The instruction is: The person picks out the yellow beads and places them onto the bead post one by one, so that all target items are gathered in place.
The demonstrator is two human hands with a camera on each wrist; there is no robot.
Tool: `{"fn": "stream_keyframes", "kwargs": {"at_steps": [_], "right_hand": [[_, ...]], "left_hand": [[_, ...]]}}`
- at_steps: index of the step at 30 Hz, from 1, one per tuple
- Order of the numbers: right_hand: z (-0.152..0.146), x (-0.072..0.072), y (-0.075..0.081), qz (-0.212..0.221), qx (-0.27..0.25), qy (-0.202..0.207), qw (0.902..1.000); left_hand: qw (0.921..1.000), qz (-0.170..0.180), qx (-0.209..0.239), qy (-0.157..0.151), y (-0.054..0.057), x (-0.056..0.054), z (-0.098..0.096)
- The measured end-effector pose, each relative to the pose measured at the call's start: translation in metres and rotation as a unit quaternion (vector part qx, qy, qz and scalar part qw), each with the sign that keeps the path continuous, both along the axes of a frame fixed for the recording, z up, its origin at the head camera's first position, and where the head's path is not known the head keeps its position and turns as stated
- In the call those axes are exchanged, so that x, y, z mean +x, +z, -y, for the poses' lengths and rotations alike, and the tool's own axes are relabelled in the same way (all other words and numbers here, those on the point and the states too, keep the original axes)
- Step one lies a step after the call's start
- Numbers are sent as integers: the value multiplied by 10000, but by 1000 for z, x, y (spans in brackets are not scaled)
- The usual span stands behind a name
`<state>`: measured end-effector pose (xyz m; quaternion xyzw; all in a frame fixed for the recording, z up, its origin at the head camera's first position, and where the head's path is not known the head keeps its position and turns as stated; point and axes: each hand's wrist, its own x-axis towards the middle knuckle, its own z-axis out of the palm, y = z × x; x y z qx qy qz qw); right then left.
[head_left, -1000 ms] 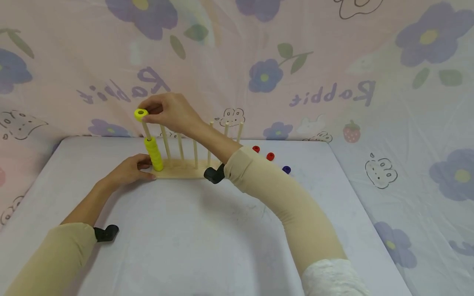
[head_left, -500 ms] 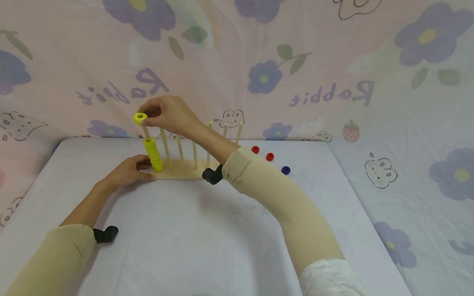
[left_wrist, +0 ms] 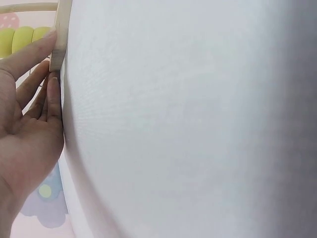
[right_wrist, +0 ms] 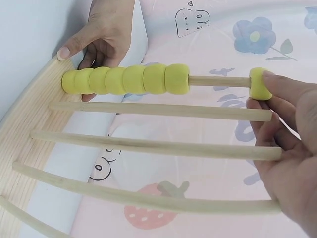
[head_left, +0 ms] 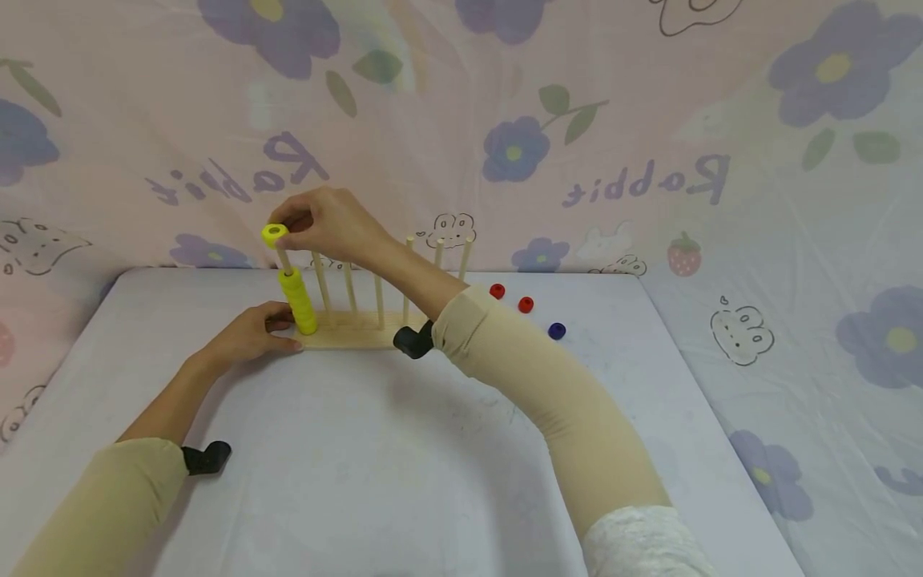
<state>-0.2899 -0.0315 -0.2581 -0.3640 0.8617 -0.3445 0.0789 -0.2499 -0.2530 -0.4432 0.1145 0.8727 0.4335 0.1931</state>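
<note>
At the top of the leftmost peg, my right hand [head_left: 335, 220] pinches a yellow bead [head_left: 275, 234] between thumb and fingers. In the right wrist view the peg's tip meets this bead [right_wrist: 260, 84], and bare peg shows below it. Lower on the same peg sits a stack of several yellow beads [head_left: 299, 301], reaching the base. The wooden peg rack [head_left: 349, 340] stands upright on the table. My left hand [head_left: 252, 332] grips its left end, the thumb on the base [left_wrist: 60, 37] and the fingers at the end and behind the stack.
Several bare pegs [head_left: 380, 300] rise from the rack to the right of the stack. Two red beads [head_left: 525, 304] and a dark blue bead [head_left: 557, 331] lie on the white table [head_left: 375, 465], right of the rack. A printed cloth [head_left: 433, 120] hangs behind.
My right hand has come down slightly with the yellow bead, bringing it lower at the peg's tip. The left hand stays at the rack's end.
</note>
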Motion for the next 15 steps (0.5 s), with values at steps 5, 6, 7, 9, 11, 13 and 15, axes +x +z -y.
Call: {"fn": "stream_keyframes", "kwargs": {"at_steps": [5, 6, 7, 9, 11, 13, 15], "right_hand": [[-1, 0, 0, -29, -78, 15, 10000], [-2, 0, 0, -19, -89, 15, 10000], [-2, 1, 0, -21, -92, 18, 10000], [-3, 1, 1, -7, -127, 15, 9999], [-4, 0, 1, 10, -169, -7, 9999], [-6, 0, 1, -10, -235, -13, 9997], [-8, 0, 1, 14, -322, -27, 9995]], "left_hand": [[10000, -26, 16, 12, 1, 1, -1], [10000, -36, 1, 11, 1, 1, -1], [10000, -31, -25, 20, 1, 1, -1], [10000, -38, -41, 8, 1, 2, -2], [10000, -68, -36, -28, 2, 2, -2], [10000, -79, -4, -55, 2, 3, -2], [9999, -65, 49, -61, 3, 5, -2]]}}
